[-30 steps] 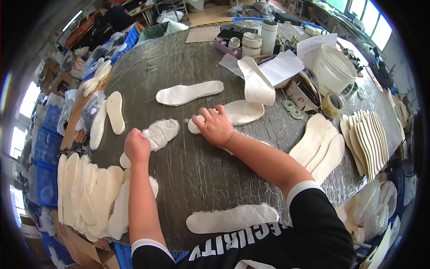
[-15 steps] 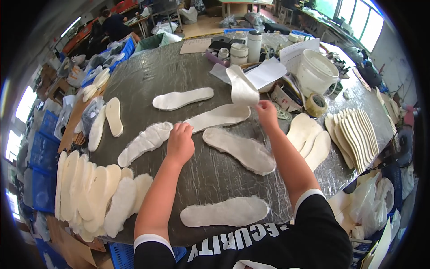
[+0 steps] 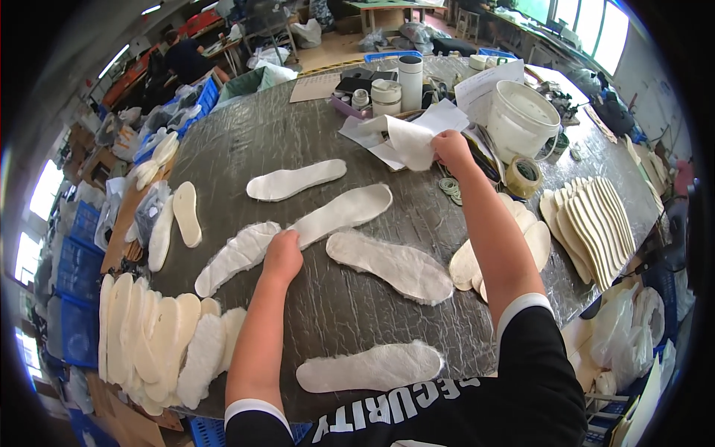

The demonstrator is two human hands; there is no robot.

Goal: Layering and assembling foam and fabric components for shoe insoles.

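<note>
Just left of the white bucket (image 3: 523, 119), a bent white piece (image 3: 412, 143), apparently an insole, is pinched at its right edge by the right hand (image 3: 452, 151), probably so that its broad face is left unpressed. Farther from the bucket, down to the left, the near end of a pale insole (image 3: 346, 211) is covered by the left hand (image 3: 283, 255), fingers curled; whether it is gripped or merely pressed cannot be told. A fuzzy insole (image 3: 238, 257) is laid just beside that hand. More insoles are spread singly left of the bucket, perhaps for easy reach. Around the bent piece, space is crowded by loose papers (image 3: 445, 116); between coil (image 3: 450, 189) and bucket, a tape roll (image 3: 524, 177) is set. Below the bucket, pale insoles (image 3: 465, 266) are partly hidden by the right forearm.
</note>
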